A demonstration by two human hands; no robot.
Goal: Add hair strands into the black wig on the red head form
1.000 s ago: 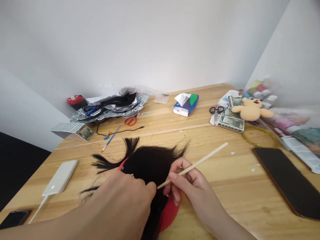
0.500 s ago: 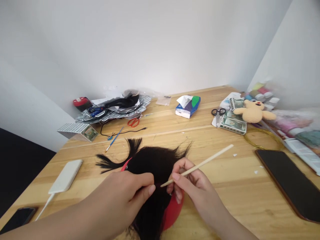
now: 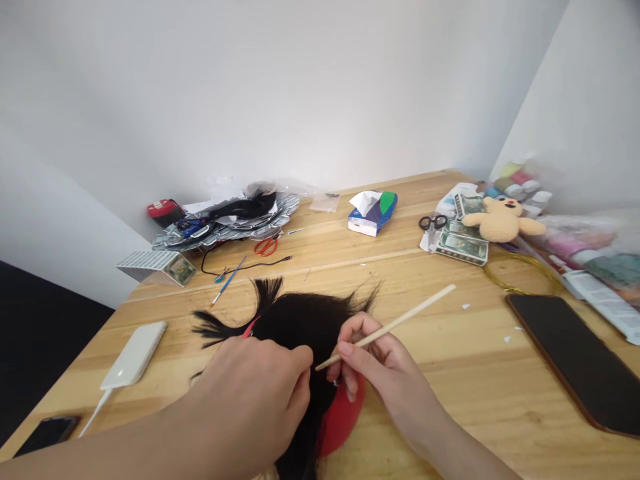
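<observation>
Black hair (image 3: pixel 295 313) covers a rounded red base (image 3: pixel 343 420), with two tufts sticking out at the far left. My right hand (image 3: pixel 377 360) holds a pale wooden stick (image 3: pixel 410 312) like a pencil, its pointed end low over the hair and beside my left fingers. The right fingertips rest by the red base's edge. Over the left part of the hair, my left hand (image 3: pixel 255 393) is closed, thumb and forefinger pressed together. Whatever is between them is hidden by the hand itself.
Wooden table (image 3: pixel 450 427). Left: white power bank (image 3: pixel 134 353), dark phone (image 3: pixel 47 437). Back: card stack (image 3: pixel 155 267), paintbrush (image 3: pixel 227 283), orange-handled scissors (image 3: pixel 266 247), tissue pack (image 3: pixel 373 213). Right: black scissors (image 3: pixel 433 223), plush toy (image 3: pixel 500 220), gold wire (image 3: pixel 520 280), large phone (image 3: pixel 575 363).
My left hand has turned so its back faces up more, and its thumb is less visible. The stick's tip has moved slightly left with my right hand. The view has shifted a little.
</observation>
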